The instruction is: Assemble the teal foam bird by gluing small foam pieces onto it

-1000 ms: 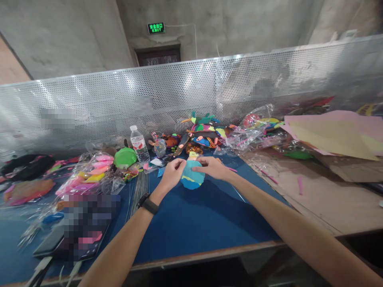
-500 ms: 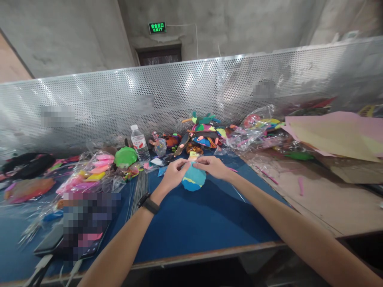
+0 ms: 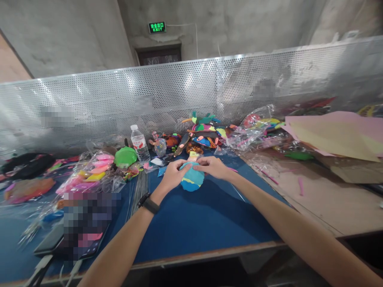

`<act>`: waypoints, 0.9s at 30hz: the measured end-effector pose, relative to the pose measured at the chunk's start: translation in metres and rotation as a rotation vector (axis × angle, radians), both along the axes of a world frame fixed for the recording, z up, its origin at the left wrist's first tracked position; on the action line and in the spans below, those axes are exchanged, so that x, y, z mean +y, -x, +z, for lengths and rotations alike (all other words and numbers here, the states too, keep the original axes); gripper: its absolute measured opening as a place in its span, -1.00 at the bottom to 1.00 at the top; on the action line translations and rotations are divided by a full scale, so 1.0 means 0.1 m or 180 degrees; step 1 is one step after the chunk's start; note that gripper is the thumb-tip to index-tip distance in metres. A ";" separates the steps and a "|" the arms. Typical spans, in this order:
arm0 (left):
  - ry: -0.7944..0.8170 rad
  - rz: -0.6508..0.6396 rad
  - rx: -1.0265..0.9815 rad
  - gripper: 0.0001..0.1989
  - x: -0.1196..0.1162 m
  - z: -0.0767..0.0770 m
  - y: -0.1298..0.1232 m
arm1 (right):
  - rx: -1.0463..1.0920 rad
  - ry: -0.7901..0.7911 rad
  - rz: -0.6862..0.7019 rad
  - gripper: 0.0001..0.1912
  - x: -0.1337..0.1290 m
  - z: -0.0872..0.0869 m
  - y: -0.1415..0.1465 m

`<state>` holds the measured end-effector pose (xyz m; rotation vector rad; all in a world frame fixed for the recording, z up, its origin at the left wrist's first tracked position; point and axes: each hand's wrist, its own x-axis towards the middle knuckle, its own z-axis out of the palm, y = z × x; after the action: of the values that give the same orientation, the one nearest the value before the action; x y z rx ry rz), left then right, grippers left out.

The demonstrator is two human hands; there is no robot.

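A round, flattened piece of blue modelling clay (image 3: 192, 178) with a yellow streak across its lower part hangs between my hands over the blue tabletop (image 3: 191, 223). On its upper left edge, my left hand (image 3: 173, 174) pinches it between thumb and fingers; a dark watch is on that wrist. My right hand (image 3: 214, 167) grips the upper right edge, thumb toward the front. The fingers partly cover the top of the piece. Just behind the hands lies a small pale yellow packet (image 3: 194, 155).
A water bottle (image 3: 140, 144) stands behind my left hand, beside a green clay mound (image 3: 125, 156). Colourful clay figures (image 3: 203, 133) are heaped at the perforated metal panel (image 3: 191, 87). Wires (image 3: 140, 191) and phones lie left; pink and yellow sheets (image 3: 335, 131) lie right.
The blue clay piece has turned and shifted slightly left, and its yellow streak sits at a different angle. More of its top edge shows between my fingers. Both arms stay nearly in place.
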<state>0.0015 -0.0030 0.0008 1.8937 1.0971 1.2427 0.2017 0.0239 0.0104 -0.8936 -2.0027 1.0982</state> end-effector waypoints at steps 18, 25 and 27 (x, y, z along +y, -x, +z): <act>-0.0149 -0.0002 0.0160 -0.67 -0.04 0.07 -0.02 | 0.0098 -0.0078 -0.0117 -0.64 -0.07 0.06 0.03; 0.0205 -0.0022 -0.0027 -0.63 -0.05 0.06 -0.02 | 0.0294 -0.0070 -0.0405 -0.61 -0.03 0.04 0.03; 0.0298 -0.0005 -0.0045 -0.60 -0.06 0.06 -0.02 | 0.0335 0.0132 -0.0414 -0.59 -0.02 0.04 0.02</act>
<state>0.0039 -0.0092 0.0073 1.8131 1.1264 1.1814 0.2000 0.0222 0.0142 -0.9538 -1.8161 1.0941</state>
